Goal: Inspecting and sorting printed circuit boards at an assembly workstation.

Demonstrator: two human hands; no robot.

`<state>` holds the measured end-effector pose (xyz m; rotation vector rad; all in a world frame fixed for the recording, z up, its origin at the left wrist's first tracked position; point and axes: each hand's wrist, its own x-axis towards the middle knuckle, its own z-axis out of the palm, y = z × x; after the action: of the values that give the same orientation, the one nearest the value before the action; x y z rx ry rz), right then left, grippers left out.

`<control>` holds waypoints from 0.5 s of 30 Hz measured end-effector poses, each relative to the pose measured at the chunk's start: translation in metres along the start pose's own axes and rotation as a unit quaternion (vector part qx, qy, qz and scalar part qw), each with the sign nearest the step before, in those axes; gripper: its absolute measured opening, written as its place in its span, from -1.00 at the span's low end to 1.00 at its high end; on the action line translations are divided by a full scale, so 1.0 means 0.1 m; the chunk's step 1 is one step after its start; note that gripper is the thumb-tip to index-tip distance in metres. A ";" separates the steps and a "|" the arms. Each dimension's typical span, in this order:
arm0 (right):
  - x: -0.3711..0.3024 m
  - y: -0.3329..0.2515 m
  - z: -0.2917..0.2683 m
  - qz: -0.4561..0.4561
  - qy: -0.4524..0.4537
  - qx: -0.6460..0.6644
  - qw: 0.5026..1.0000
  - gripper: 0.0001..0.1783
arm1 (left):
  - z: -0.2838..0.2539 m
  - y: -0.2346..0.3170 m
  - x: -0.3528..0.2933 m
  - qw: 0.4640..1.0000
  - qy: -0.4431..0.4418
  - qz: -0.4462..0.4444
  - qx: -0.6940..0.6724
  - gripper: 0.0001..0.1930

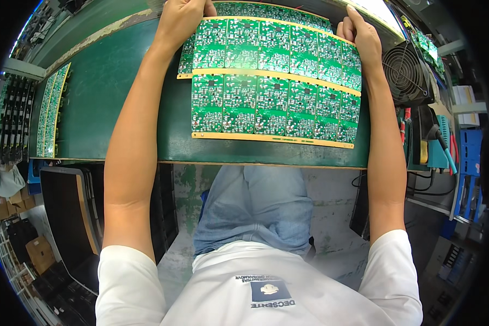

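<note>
A large green circuit board panel (pixel 277 103) with yellow edge strips lies before me over the dark green tabletop, its near edge close to the table's front. More green board panel (pixel 271 12) shows behind it. My left hand (pixel 183 19) is closed at the upper left corner, its fingers partly cut off by the picture's top edge. At the upper right corner my right hand (pixel 359 33) has curled fingers against the panel's edge, with the index finger stretched upward. What lies inside either grip is partly hidden.
Populated board panels (pixel 53 111) stand on edge at the table's left end. Beside them is a black rack (pixel 13 119) of boards. A black fan (pixel 405 73) sits right of my right hand, near a teal holder (pixel 439 146) with tools and cables. A lit lamp (pixel 380 13) hangs above.
</note>
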<state>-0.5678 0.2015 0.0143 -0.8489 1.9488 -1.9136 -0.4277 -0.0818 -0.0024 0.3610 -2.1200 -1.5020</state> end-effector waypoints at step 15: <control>0.19 0.20 -0.15 0.035 0.003 0.095 0.995 -0.34 | 0.00 0.03 -0.01 1.000 -0.013 0.016 -0.006 -0.43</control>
<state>-0.5954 0.2020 -0.0001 -0.7127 1.7394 -2.0225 -0.4265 -0.0805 0.0004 0.3045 -2.1262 -1.5082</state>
